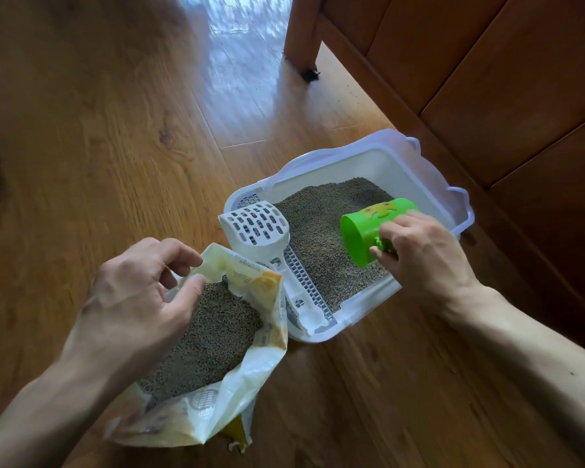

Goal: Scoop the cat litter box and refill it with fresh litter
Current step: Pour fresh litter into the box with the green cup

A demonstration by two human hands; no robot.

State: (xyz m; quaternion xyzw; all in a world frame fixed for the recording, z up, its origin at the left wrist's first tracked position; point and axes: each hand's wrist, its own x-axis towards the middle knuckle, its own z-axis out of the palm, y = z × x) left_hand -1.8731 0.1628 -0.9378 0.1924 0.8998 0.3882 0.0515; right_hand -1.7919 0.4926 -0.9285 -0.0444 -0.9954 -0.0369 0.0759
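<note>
Your right hand [419,255] grips a green cup [368,231] by its handle, tipped on its side over the litter [321,231] in the box [429,173]. Your left hand [132,298] pinches the open bag [250,359] rim. A white scoop [260,234] lies on the box's near edge, on the floor [115,130].

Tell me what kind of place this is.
Most likely a room in a home: a wood-plank floor, wooden furniture along one side, and a cat litter box on the floor beside an open litter bag.
</note>
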